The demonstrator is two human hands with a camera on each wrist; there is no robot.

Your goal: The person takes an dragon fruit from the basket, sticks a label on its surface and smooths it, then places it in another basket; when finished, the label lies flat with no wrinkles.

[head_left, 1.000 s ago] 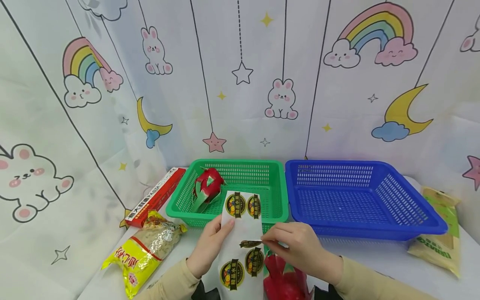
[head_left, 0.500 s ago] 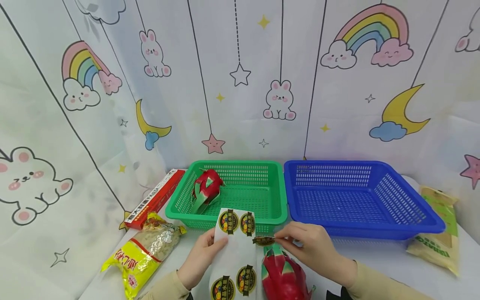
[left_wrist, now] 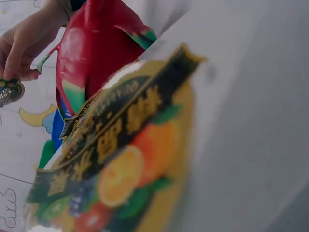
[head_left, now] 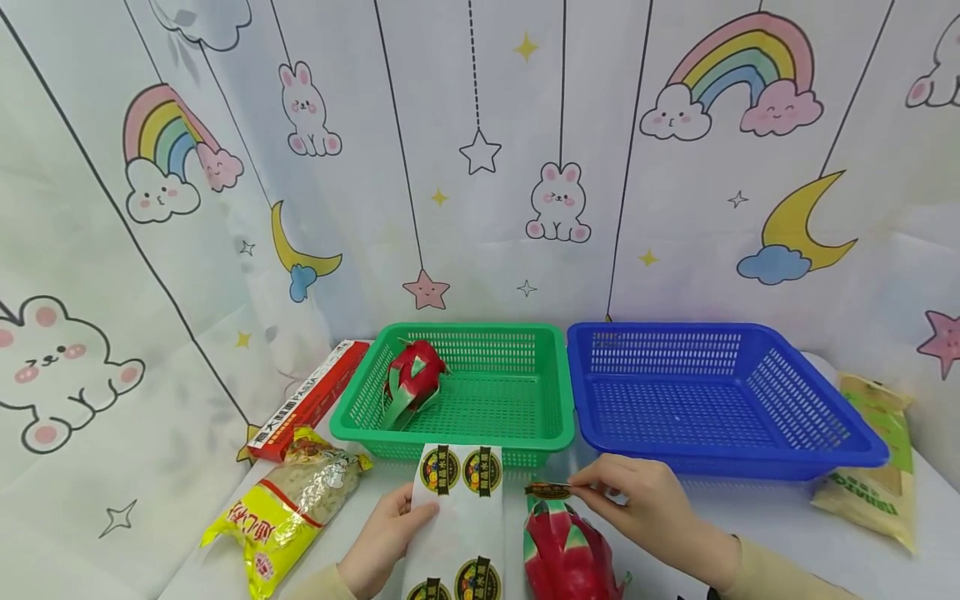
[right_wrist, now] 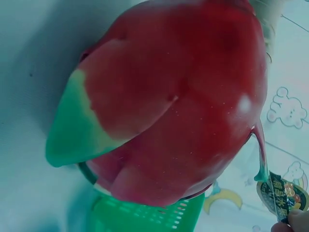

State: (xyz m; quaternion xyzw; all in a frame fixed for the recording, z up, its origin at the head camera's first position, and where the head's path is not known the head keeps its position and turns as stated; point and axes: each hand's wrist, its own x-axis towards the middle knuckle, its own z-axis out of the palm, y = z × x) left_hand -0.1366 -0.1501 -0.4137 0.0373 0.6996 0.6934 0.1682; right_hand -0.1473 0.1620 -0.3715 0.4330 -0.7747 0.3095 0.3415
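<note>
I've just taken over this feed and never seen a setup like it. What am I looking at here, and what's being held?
There is no machine: a person works with two bare hands. The wide picture comes from a head camera; the two close ones come from wrist cameras. The left hand holds a white sticker sheet; the right hand pinches a single sticker. Beside the sheet, on the table, is a dragon fruit. Farther back stand a green basket holding another dragon fruit, and a blue basket. A yellow bag and red box lie left, a tan bag right.
</note>
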